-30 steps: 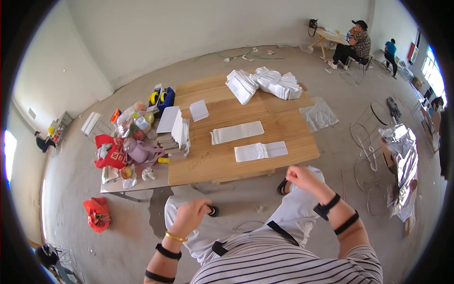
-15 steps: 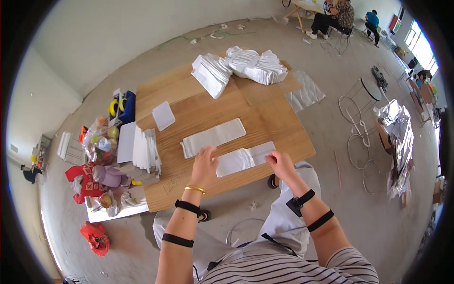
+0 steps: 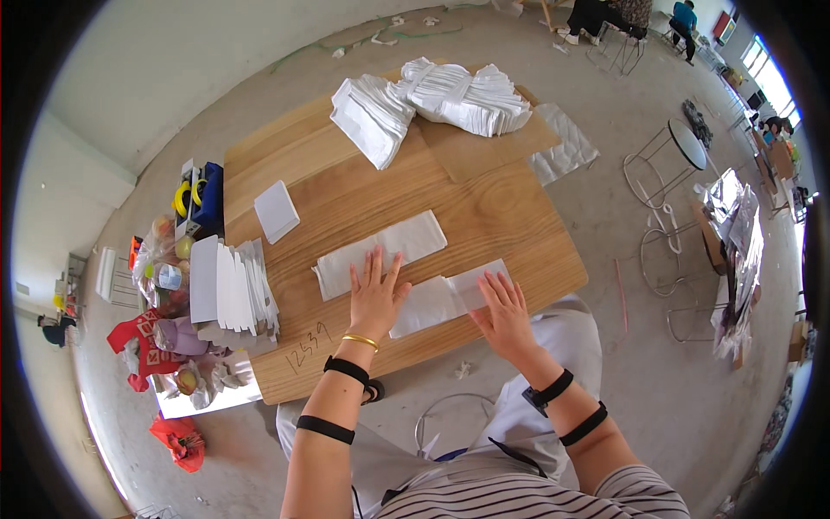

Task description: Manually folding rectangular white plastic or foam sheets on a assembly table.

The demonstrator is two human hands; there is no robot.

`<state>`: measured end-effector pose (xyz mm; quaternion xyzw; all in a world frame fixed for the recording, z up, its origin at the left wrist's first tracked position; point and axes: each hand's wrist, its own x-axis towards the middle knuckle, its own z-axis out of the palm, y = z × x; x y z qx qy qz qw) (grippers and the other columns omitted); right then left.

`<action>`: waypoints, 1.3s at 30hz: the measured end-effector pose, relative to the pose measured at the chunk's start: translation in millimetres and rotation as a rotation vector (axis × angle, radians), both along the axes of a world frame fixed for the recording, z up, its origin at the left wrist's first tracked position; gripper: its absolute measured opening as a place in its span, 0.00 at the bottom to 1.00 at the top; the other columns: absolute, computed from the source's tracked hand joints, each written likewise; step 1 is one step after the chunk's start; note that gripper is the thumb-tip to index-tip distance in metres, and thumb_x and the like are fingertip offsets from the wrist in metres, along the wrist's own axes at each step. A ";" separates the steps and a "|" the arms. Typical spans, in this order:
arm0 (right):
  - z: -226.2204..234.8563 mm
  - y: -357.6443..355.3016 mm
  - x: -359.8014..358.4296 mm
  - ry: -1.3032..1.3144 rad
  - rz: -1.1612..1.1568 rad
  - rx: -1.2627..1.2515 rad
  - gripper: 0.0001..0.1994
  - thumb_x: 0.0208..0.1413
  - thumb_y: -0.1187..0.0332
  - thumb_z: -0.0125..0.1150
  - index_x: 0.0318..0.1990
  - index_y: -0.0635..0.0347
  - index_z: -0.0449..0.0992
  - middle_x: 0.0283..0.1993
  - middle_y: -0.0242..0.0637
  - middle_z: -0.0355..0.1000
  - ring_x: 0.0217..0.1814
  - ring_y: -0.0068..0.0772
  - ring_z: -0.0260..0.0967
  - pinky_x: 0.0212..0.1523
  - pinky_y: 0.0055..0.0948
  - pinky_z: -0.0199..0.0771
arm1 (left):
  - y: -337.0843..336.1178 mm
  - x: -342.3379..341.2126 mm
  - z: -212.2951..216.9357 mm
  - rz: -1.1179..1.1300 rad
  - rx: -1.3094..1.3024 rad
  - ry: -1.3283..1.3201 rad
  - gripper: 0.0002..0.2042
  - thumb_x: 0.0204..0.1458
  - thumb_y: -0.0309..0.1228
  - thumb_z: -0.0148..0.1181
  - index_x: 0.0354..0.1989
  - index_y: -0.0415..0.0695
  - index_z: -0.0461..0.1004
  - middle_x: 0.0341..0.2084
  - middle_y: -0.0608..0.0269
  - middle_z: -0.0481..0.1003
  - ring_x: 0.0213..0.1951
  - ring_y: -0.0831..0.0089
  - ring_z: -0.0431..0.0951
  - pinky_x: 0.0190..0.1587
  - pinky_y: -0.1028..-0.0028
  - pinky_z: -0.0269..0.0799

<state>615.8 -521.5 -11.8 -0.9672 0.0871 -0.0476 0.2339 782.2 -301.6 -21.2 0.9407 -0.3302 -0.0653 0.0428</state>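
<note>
Two long white flat pieces, of thin paper or film, lie on the wooden table before me. My left hand (image 3: 375, 290) is spread palm down, its fingertips on the lower edge of the farther white piece (image 3: 399, 244). Beneath its thumb side begins the nearer white piece (image 3: 421, 308), which has a fold or overlap line across its middle. Over the right end of that nearer piece, my right hand (image 3: 504, 318) rests with fingers stretched out. Neither hand grasps anything. The palms hide parts of both pieces.
Stacked white pieces (image 3: 471, 99) lie at the table's far side on brown cardboard (image 3: 484, 156). To the left are a small white stack (image 3: 277, 212), upright white cards or envelopes (image 3: 232, 285), a blue tape dispenser (image 3: 207, 203) and bagged items. A round stool (image 3: 686, 144) stands right.
Both hands have gone from curled fingers to flat and spread. The left has moved up onto the farther piece; the right now lies over the nearer piece's end. The view has shifted slightly.
</note>
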 end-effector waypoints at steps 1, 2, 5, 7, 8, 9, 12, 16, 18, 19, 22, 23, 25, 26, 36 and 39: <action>0.5 0.1 0.4 -0.002 -0.001 0.024 0.32 0.63 0.52 0.53 0.70 0.56 0.57 0.74 0.43 0.54 0.77 0.49 0.45 0.75 0.51 0.40 | -0.1 0.7 -1.1 0.001 0.004 0.000 0.32 0.66 0.53 0.37 0.75 0.54 0.47 0.74 0.50 0.44 0.74 0.52 0.42 0.73 0.47 0.32; 1.0 0.3 0.4 -0.004 -0.002 0.047 0.31 0.64 0.52 0.53 0.70 0.56 0.57 0.73 0.44 0.54 0.77 0.49 0.45 0.75 0.51 0.40 | -0.7 1.4 -2.1 0.016 -0.012 0.003 0.32 0.66 0.54 0.36 0.75 0.52 0.47 0.74 0.51 0.45 0.74 0.53 0.43 0.73 0.47 0.31; 1.7 -0.7 -2.2 -0.017 0.004 0.077 0.30 0.64 0.53 0.53 0.69 0.57 0.58 0.72 0.45 0.56 0.77 0.50 0.46 0.75 0.50 0.41 | -4.8 2.3 0.1 0.056 -0.035 0.022 0.33 0.66 0.53 0.36 0.74 0.48 0.47 0.74 0.53 0.48 0.74 0.58 0.45 0.73 0.48 0.30; 7.2 -0.3 -2.4 -0.045 0.006 0.096 0.28 0.63 0.55 0.55 0.67 0.58 0.61 0.70 0.46 0.58 0.75 0.50 0.49 0.74 0.50 0.43 | -4.1 4.2 5.5 0.083 -0.039 0.035 0.33 0.66 0.53 0.37 0.74 0.45 0.47 0.73 0.55 0.49 0.74 0.61 0.46 0.73 0.50 0.29; 10.4 0.2 -1.8 -0.072 0.011 0.111 0.26 0.62 0.57 0.56 0.65 0.59 0.64 0.69 0.47 0.60 0.74 0.51 0.51 0.73 0.51 0.46 | -1.6 6.4 9.2 0.099 -0.117 0.015 0.32 0.66 0.50 0.40 0.73 0.43 0.50 0.71 0.53 0.54 0.73 0.61 0.50 0.73 0.51 0.32; 13.0 -1.5 -1.6 -0.074 0.008 0.113 0.26 0.62 0.57 0.56 0.65 0.59 0.64 0.69 0.47 0.60 0.74 0.51 0.51 0.73 0.51 0.46 | -1.3 8.1 13.9 0.109 -0.198 -0.003 0.31 0.65 0.48 0.43 0.71 0.41 0.53 0.69 0.51 0.58 0.72 0.60 0.53 0.73 0.51 0.34; 24.1 -3.8 5.1 -0.163 0.045 0.125 0.20 0.60 0.61 0.59 0.57 0.61 0.71 0.63 0.47 0.64 0.67 0.51 0.59 0.67 0.49 0.57 | 8.2 14.2 32.4 0.095 -0.429 -0.132 0.23 0.63 0.38 0.50 0.65 0.41 0.64 0.60 0.48 0.70 0.64 0.56 0.67 0.69 0.54 0.54; 36.4 9.4 27.3 -0.192 0.037 0.398 0.16 0.59 0.61 0.62 0.48 0.63 0.75 0.53 0.43 0.71 0.54 0.46 0.67 0.54 0.43 0.67 | 23.7 4.5 65.1 0.286 -0.781 -0.057 0.14 0.58 0.23 0.55 0.52 0.41 0.76 0.45 0.48 0.79 0.47 0.52 0.80 0.49 0.63 0.75; 35.7 23.0 43.9 -0.166 0.038 0.573 0.15 0.60 0.60 0.62 0.47 0.62 0.75 0.50 0.40 0.73 0.51 0.42 0.69 0.51 0.42 0.69 | 31.0 -9.6 79.8 0.313 -0.824 -0.041 0.14 0.58 0.22 0.54 0.52 0.41 0.76 0.45 0.48 0.79 0.46 0.52 0.80 0.49 0.63 0.75; 36.4 34.6 54.3 -0.020 -0.053 0.969 0.16 0.61 0.59 0.62 0.47 0.62 0.75 0.49 0.38 0.74 0.50 0.38 0.70 0.49 0.39 0.70 | 36.4 -18.2 86.2 0.337 -0.870 -0.020 0.15 0.58 0.21 0.54 0.53 0.41 0.76 0.45 0.48 0.79 0.45 0.52 0.80 0.48 0.64 0.76; 34.3 66.7 74.0 0.269 -0.158 1.682 0.18 0.62 0.57 0.62 0.49 0.63 0.75 0.48 0.35 0.75 0.48 0.29 0.72 0.46 0.34 0.72 | 48.0 -51.3 99.5 0.248 -0.897 -0.113 0.16 0.56 0.18 0.52 0.52 0.42 0.77 0.45 0.50 0.80 0.45 0.54 0.81 0.47 0.65 0.77; 33.1 75.7 78.3 0.405 -0.182 1.996 0.19 0.62 0.57 0.62 0.51 0.64 0.75 0.49 0.34 0.75 0.47 0.25 0.73 0.45 0.31 0.73 | 53.9 -58.1 104.6 0.252 -0.897 -0.121 0.16 0.56 0.18 0.52 0.52 0.42 0.77 0.45 0.50 0.80 0.45 0.54 0.81 0.47 0.65 0.77; 35.1 94.4 73.8 0.313 -0.177 1.917 0.20 0.62 0.58 0.63 0.50 0.68 0.75 0.46 0.36 0.76 0.45 0.25 0.74 0.45 0.26 0.73 | 69.3 -74.2 113.0 0.070 -0.760 -0.360 0.18 0.54 0.16 0.52 0.52 0.42 0.77 0.44 0.54 0.81 0.43 0.56 0.82 0.46 0.66 0.78; 35.8 98.3 70.3 0.258 -0.172 1.780 0.19 0.61 0.58 0.64 0.48 0.68 0.77 0.42 0.35 0.77 0.41 0.25 0.73 0.42 0.26 0.72 | 78.8 -80.7 110.4 0.079 -0.760 -0.364 0.18 0.54 0.16 0.52 0.52 0.42 0.77 0.44 0.54 0.81 0.43 0.56 0.82 0.46 0.66 0.78; 1.2 83.2 49.5 0.026 -0.119 0.702 0.23 0.51 0.56 0.70 0.19 0.65 0.67 0.16 0.47 0.65 0.19 0.37 0.62 0.24 0.38 0.62 | 83.3 -148.7 45.6 0.182 -0.493 -0.011 0.29 0.46 0.29 0.68 0.60 0.43 0.68 0.63 0.50 0.64 0.63 0.52 0.64 0.65 0.56 0.59; 0.5 81.2 45.0 0.029 -0.097 0.661 0.24 0.51 0.55 0.70 0.19 0.65 0.66 0.16 0.47 0.65 0.18 0.38 0.61 0.23 0.39 0.62 | 65.5 -147.5 43.8 0.193 -0.630 0.042 0.25 0.47 0.29 0.68 0.55 0.42 0.71 0.60 0.51 0.67 0.59 0.52 0.69 0.61 0.57 0.65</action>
